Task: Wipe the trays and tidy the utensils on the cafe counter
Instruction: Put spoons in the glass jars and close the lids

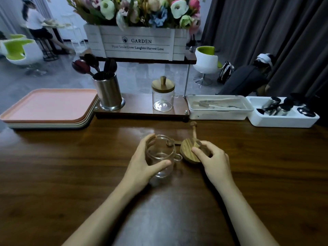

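Note:
An open glass jar (160,155) stands on the dark wooden counter (71,166) in the middle. My left hand (143,162) wraps round its left side, thumb across the front. Just right of the jar, my right hand (211,160) pinches the knob of a round wooden lid (188,150), which is tilted. A small wooden spoon (193,129) lies behind the lid, and another little spoon (168,143) shows at the jar's rim. A stack of trays, pink on top (49,105), sits at the far left.
On a low wooden shelf (140,110) stand a steel holder of dark spoons (109,92) and a second lidded glass jar (163,94). A lidded clear box (220,106) and a white organiser with utensils (284,110) sit at right. A flower crate (138,41) rests above.

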Motion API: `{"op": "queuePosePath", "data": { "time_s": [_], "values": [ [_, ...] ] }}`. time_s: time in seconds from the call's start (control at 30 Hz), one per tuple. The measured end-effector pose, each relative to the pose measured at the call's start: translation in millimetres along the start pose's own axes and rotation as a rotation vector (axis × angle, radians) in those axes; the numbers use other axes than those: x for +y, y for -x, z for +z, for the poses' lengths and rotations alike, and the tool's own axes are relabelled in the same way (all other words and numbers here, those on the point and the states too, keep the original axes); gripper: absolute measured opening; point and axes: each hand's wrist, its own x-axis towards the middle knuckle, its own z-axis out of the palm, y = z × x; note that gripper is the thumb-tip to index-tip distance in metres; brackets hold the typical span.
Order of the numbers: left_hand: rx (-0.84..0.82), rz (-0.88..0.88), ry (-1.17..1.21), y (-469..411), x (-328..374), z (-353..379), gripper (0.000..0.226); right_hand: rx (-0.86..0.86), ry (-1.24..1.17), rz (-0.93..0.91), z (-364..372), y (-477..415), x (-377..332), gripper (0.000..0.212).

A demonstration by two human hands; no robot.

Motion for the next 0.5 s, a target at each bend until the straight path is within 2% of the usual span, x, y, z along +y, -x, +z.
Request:
{"op": "queuePosePath", "data": {
  "time_s": [0.13,0.37,0.5],
  "values": [
    [0.002,0.008,0.0,-0.3,-1.1,1.5,0.094,-0.055,0.154,0.054,3.5,4.0,6.3,0.035],
    [0.038,-0.008,0.005,-12.2,-7.5,-7.3,0.091,-0.169,0.199,0.117,1.8,6.3,7.1,0.038],
    [0.041,-0.015,0.013,-12.2,-8.7,-6.9,0.09,-0.042,0.123,0.026,-2.9,-12.6,-1.8,0.029]
  ]
}}
